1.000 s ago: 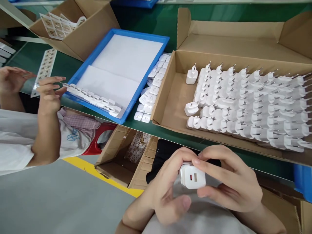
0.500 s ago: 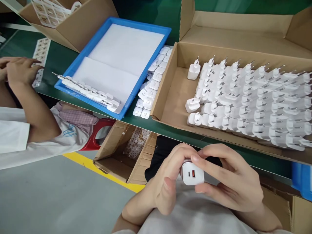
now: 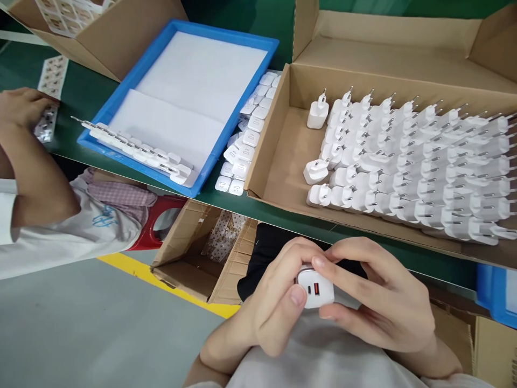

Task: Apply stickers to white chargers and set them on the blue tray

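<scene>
Beyond both hands (image 3: 278, 296) (image 3: 383, 293), closed around a white charger (image 3: 322, 297): blue tray (image 3: 226, 34), white blocks (image 3: 246, 152), carton wall (image 3: 270, 132) between blocks and plugs (image 3: 418, 170).

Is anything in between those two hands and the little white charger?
Nothing I can see. The left hand holds the white charger directly, and the right hand has its fingers right at its edge. The charger's far side is hidden.
</scene>
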Demonstrator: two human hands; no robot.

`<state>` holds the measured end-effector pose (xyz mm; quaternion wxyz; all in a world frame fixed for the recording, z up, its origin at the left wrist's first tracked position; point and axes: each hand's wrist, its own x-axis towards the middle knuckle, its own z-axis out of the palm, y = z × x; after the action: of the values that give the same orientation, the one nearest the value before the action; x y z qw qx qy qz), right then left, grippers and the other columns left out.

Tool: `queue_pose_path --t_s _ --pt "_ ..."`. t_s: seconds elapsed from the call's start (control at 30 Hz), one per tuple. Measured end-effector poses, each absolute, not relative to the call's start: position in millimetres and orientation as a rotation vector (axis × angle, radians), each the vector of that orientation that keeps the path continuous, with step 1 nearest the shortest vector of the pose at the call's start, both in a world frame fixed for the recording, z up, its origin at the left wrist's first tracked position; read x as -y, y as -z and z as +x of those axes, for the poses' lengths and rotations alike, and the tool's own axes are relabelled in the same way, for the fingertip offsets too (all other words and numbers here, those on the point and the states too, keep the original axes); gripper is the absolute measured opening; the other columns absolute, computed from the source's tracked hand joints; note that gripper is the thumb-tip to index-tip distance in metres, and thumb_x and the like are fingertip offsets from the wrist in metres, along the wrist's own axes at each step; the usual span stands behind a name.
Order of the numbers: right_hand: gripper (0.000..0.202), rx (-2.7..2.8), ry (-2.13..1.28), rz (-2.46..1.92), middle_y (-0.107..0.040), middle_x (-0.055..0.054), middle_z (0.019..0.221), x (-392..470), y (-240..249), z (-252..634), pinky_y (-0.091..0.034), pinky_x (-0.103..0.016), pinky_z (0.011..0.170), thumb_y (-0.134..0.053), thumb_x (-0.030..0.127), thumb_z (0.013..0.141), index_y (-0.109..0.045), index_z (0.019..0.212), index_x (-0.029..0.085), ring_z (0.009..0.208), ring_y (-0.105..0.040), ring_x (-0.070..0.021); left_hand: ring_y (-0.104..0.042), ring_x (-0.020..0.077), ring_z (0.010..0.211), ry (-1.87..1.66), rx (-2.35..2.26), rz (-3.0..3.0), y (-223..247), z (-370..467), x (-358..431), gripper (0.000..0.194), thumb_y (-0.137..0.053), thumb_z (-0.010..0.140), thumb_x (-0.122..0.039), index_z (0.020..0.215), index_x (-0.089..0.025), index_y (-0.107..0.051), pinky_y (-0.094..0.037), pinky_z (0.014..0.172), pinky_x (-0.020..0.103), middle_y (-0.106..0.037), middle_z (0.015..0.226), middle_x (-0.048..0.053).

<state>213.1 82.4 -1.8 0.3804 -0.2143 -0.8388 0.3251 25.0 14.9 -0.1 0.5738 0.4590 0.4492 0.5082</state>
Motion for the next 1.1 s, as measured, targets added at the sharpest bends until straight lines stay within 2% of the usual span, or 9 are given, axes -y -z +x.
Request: queue_pose_path --t_s 0.13,0.23,0.4,0.77,0.9,1.1 --pt "0.045 2.152 -0.832 -0.552 -0.062 -0.013 0.116 -81.7 0.8 213.0 -0.067 -0.04 0.08 -0.056 0.026 0.115 -0.057 0.159 0.019 0.1 -0.069 -0.0262 -0.063 0.0262 0.096 -1.197 -1.047 1.105 0.8 26.6 -15.9 0.037 -0.048 0.111 -0.056 0.113 -0.024 -0.067 -0.051 0.089 0.041 -0.065 0.109 0.008" --pt "0.04 2.145 -0.803 -0.543 -0.063 -0.014 0.114 -82.2 0.6 212.1 -0.066 -0.04 0.077 -0.056 0.025 0.114 -0.061 0.153 0.015 0.099 -0.069 -0.0264 -0.062 0.0254 0.094 -1.252 -1.014 1.12 3.6 28.9 -17.7 0.035 -0.049 0.111 -0.053 0.112 -0.022 -0.066 -0.05 0.089 0.041 -0.063 0.107 0.007" --pt "0.031 2.14 -0.763 -0.532 -0.06 -0.013 0.117 -82.7 0.8 211.4 -0.066 -0.036 0.08 -0.057 0.023 0.114 -0.066 0.142 0.01 0.103 -0.066 -0.0235 -0.06 0.0243 0.096 -1.303 -0.97 1.137 7.6 30.3 -19.7 0.034 -0.051 0.109 -0.052 0.114 -0.022 -0.065 -0.049 0.092 0.041 -0.062 0.107 0.006" --pt "0.028 2.167 -0.723 -0.535 -0.062 -0.013 0.116 -81.7 -2.1 210.3 -0.066 -0.035 0.08 -0.057 0.02 0.114 -0.067 0.138 0.008 0.102 -0.066 -0.0227 -0.061 0.0257 0.1 -1.296 -0.983 1.182 8.0 28.9 -18.2 0.03 -0.049 0.11 -0.048 0.114 -0.022 -0.064 -0.05 0.092 0.042 -0.063 0.108 0.007" --pt "0.03 2.177 -0.706 -0.547 -0.062 -0.013 0.116 -81.4 -1.8 211.4 -0.068 -0.037 0.078 -0.056 0.022 0.115 -0.065 0.141 0.011 0.101 -0.068 -0.0231 -0.063 0.0258 0.099 -1.295 -0.984 1.173 8.9 30.0 -18.5 0.03 -0.049 0.11 -0.048 0.113 -0.022 -0.064 -0.051 0.091 0.042 -0.065 0.11 0.008" --pt "0.03 2.144 -0.691 -0.558 -0.065 -0.013 0.111 -79.8 -2.5 207.6 -0.068 -0.038 0.076 -0.056 0.026 0.116 -0.067 0.138 0.009 0.097 -0.07 -0.0234 -0.06 0.0238 0.094 -1.305 -0.979 1.172 9.8 29.0 -16.9 0.031 -0.049 0.11 -0.049 0.114 -0.023 -0.065 -0.05 0.089 0.04 -0.063 0.107 0.006"
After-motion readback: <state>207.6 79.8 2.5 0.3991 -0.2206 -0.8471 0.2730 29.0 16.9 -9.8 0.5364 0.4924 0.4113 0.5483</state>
